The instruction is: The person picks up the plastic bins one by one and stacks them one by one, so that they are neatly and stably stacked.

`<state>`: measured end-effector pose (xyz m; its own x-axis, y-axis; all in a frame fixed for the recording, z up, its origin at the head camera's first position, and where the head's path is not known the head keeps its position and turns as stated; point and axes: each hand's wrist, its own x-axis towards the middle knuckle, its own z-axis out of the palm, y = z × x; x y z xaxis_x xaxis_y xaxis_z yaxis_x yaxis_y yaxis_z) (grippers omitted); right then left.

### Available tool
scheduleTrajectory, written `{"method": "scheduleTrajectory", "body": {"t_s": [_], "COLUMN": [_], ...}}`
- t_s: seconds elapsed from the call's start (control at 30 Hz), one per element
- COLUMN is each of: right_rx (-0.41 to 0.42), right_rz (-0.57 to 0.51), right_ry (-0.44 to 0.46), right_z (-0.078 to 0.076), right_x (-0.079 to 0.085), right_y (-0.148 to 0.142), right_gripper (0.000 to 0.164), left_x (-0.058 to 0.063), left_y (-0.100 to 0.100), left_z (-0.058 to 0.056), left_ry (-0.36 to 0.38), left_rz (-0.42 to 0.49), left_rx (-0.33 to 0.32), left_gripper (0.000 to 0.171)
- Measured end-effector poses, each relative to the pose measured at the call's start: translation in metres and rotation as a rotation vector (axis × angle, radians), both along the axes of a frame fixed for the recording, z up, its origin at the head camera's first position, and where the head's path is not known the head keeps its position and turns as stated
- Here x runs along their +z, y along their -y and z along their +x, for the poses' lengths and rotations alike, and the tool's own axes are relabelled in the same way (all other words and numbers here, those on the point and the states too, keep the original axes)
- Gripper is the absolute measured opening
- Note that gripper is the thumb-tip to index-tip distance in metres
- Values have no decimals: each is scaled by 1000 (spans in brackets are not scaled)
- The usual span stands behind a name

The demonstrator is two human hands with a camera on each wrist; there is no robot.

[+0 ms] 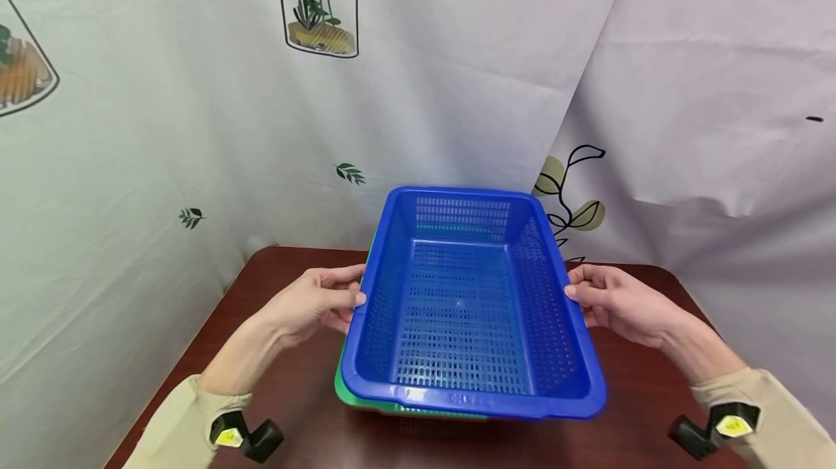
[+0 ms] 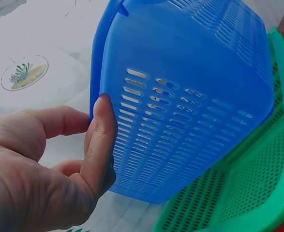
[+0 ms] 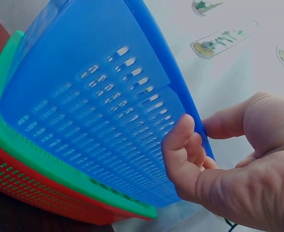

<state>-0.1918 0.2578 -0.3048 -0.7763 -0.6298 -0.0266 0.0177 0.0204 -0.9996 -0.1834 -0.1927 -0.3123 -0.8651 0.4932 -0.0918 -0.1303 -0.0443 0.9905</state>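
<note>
A blue perforated plastic basket [image 1: 460,309] is held up by its two long sides. My left hand [image 1: 320,302] pinches its left rim, thumb on the outer lip and fingers beneath, as the left wrist view also shows. On the opposite rim, my right hand [image 1: 617,302] pinches in the same manner. Below the blue basket is a green basket [image 2: 258,179], tilted off from it in the left wrist view. Under the green one sits a red basket [image 3: 50,193], best seen in the right wrist view. The blue basket hides most of both in the head view.
The baskets are over a dark reddish-brown table [image 1: 287,396] with rounded far corners. Behind it hangs a pale cloth [image 1: 261,128] printed with plants and jars. A small camera is strapped to each wrist.
</note>
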Motion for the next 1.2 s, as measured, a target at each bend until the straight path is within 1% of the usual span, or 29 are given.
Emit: {"method": "scheduleTrajectory", "body": {"t_s": [0.23, 0.43, 0.8, 1.2], "right_rx": [-2, -28, -52, -73], "right_rz": [-17, -4, 10, 30], "right_ry": [6, 9, 19, 30], "right_z": [-3, -4, -8, -11], "right_x": [-5, -4, -7, -14], "right_y": [7, 14, 25, 30], "right_gripper": [10, 12, 16, 19], "left_x": [-1, 0, -3, -12], "left_y": [6, 12, 19, 22], "left_z": [-2, -3, -6, -10], "left_ry": [-12, -7, 10, 33], "left_rz": [-12, -31, -50, -53], "left_rx": [-6, 9, 27, 32], "left_gripper": [63, 65, 64, 64]}}
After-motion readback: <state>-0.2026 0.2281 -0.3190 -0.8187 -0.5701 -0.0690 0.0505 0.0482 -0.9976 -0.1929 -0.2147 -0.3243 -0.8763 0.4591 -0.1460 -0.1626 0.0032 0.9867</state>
